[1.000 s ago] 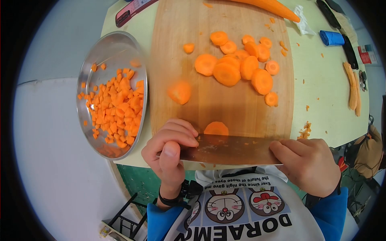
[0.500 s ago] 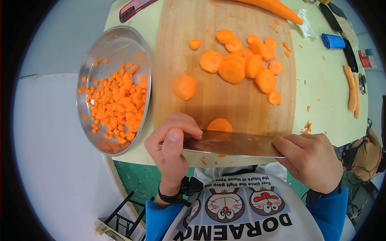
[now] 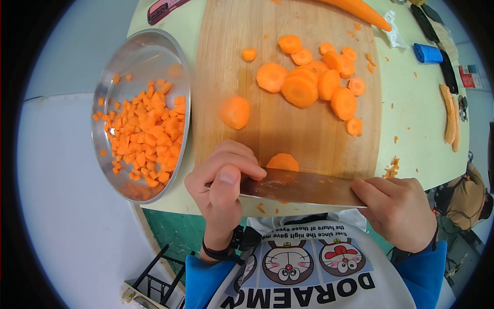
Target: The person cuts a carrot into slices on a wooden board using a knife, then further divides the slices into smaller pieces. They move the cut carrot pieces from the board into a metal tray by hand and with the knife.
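A wide kitchen knife [image 3: 309, 190] spans the near edge of the wooden cutting board [image 3: 221, 31], its broad blade tilted toward me. My left hand [image 3: 221, 180] is closed around the left end of the knife, thumb and bent fingers pressed on it. At the other end, my right hand [image 3: 399, 211] is closed with fingers against the blade; no handle shows. One round carrot slice [image 3: 283, 161] lies against the blade, its near part hidden. Farther up the board are several carrot slices [image 3: 300, 91] in a cluster, and a thicker carrot piece [image 3: 235, 113] sits apart.
On the left stands an oval metal dish [image 3: 189, 103] with diced carrot [image 3: 149, 136]. A long peeled carrot [image 3: 360, 13] crosses the board's far edge. A phone [image 3: 163, 9], a crumpled tissue [image 3: 393, 33], a blue roll [image 3: 427, 53] and carrot scraps [image 3: 393, 167] lie on the table.
The knife and both hands have shifted slightly toward me and right in view. The view itself has moved a little. Both hands keep their hold.
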Demonstrator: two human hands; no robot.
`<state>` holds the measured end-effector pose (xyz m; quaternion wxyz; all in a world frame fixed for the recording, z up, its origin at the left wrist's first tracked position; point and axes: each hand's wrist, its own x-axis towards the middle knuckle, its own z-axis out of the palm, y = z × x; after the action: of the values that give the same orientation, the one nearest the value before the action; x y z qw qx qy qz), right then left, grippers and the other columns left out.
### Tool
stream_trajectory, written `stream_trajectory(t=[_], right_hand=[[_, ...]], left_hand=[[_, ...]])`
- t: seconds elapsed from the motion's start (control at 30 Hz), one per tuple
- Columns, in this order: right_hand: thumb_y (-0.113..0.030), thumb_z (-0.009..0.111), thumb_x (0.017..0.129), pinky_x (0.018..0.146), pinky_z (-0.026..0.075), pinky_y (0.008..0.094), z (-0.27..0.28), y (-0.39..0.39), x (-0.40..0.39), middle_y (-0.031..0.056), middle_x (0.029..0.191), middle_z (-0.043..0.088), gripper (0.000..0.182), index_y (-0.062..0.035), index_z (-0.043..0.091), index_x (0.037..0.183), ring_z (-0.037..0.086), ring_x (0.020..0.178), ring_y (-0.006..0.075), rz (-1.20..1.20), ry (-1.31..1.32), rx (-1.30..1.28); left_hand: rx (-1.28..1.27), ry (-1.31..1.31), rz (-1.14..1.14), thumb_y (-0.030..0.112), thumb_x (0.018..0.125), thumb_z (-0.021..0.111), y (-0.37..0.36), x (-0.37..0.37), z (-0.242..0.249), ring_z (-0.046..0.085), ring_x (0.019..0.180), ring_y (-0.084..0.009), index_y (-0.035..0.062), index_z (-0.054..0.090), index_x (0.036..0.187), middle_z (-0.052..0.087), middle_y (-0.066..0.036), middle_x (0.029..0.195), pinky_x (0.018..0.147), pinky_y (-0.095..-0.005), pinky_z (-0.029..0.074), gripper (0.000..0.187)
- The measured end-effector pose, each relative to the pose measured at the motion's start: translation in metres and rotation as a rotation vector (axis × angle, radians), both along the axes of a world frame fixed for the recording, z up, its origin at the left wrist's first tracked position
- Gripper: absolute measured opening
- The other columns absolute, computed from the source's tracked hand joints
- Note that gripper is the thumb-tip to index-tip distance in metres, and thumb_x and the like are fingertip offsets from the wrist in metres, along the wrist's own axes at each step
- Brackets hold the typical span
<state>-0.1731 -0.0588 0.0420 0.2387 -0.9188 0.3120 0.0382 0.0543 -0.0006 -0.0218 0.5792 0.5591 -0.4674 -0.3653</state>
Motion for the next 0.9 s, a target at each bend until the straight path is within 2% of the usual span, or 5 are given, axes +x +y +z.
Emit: stream_trajectory(t=[0.13, 0.2, 0.4, 0.73, 0.9], right_hand=[[-0.007, 0.055, 0.066, 0.04, 0.041, 0.0311, 0.001, -0.001, 0.002, 0.0049, 0.064, 0.047, 0.018, -0.0031, 0.051, 0.083, 0.054, 0.05, 0.0196, 0.025, 0.031, 0.009], [-0.007, 0.056, 0.066, 0.04, 0.041, 0.0313, 0.001, -0.001, 0.003, 0.0051, 0.065, 0.048, 0.02, -0.0025, 0.051, 0.084, 0.054, 0.05, 0.0196, 0.015, 0.033, 0.007], [-0.007, 0.056, 0.066, 0.04, 0.041, 0.0319, 0.005, -0.004, 0.007, 0.005, 0.064, 0.048, 0.017, -0.0028, 0.051, 0.082, 0.054, 0.05, 0.0203, 0.028, 0.068, 0.012], [-0.004, 0.055, 0.069, 0.042, 0.043, 0.0349, 0.002, -0.002, 0.005, 0.0071, 0.061, 0.049, 0.009, -0.004, 0.049, 0.075, 0.057, 0.051, 0.0248, 0.031, 0.064, 0.032], [-0.01, 0.056, 0.078, 0.046, 0.046, 0.0383, 0.0, -0.001, 0.005, 0.0107, 0.06, 0.055, 0.01, -0.0028, 0.052, 0.073, 0.058, 0.054, 0.03, 0.023, 0.033, 0.038]], left_hand=[[-0.021, -0.004, -0.014, 0.027, 0.088, 0.039, 0.0, 0.003, -0.004, 0.044, 0.058, -0.0218, -0.0026, 0.053, 0.062, 0.05, -0.014, 0.059, 0.054, -0.0305, 0.035, 0.041], [-0.04, 0.052, -0.015, 0.024, 0.083, 0.047, 0.001, 0.006, -0.008, 0.049, 0.061, -0.0184, -0.0047, 0.06, 0.064, 0.055, -0.013, 0.064, 0.053, -0.0278, 0.037, 0.037], [0.046, 0.133, 0.02, 0.022, 0.081, 0.046, 0.002, 0.005, -0.007, 0.05, 0.063, -0.0192, -0.0042, 0.06, 0.064, 0.055, -0.013, 0.065, 0.059, -0.029, 0.037, 0.035], [0.001, 0.051, 0.012, 0.022, 0.081, 0.045, 0.003, 0.007, -0.014, 0.05, 0.063, -0.0158, -0.0057, 0.059, 0.064, 0.056, -0.012, 0.068, 0.055, -0.0265, 0.038, 0.035], [0.003, 0.106, -0.014, 0.022, 0.084, 0.042, 0.004, 0.007, -0.014, 0.052, 0.062, -0.0152, -0.007, 0.059, 0.068, 0.057, -0.012, 0.07, 0.058, -0.0256, 0.041, 0.036]])
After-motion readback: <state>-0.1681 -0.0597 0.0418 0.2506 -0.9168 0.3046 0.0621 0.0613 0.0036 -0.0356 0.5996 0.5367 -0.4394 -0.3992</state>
